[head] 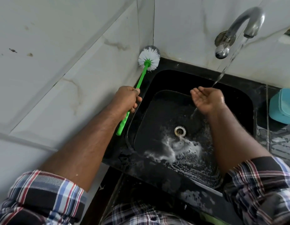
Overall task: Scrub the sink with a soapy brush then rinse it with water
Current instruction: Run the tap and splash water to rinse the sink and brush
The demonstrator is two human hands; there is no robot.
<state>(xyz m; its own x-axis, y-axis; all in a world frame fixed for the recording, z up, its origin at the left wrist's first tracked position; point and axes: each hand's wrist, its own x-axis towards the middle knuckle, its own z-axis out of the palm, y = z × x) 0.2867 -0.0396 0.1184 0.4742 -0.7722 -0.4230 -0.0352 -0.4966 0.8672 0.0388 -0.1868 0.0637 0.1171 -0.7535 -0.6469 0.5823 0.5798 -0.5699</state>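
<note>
Left hand: I have it fisted, knuckles up, forearm stretched forward and bare below a rolled plaid sleeve. Right hand: I hold it cupped, palm up, fingers loosely together, forearm angled inward, sleeve likewise rolled.

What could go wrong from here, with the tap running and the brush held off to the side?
Water from the curved metal tap strikes the cupped right hand, so it may splash past the black sink onto the teal plastic container. White soap foam lies on the near side of the drain and could be missed by the stream. The green-handled white-bristled brush, gripped by the left hand, may drip on the wall tiles.
</note>
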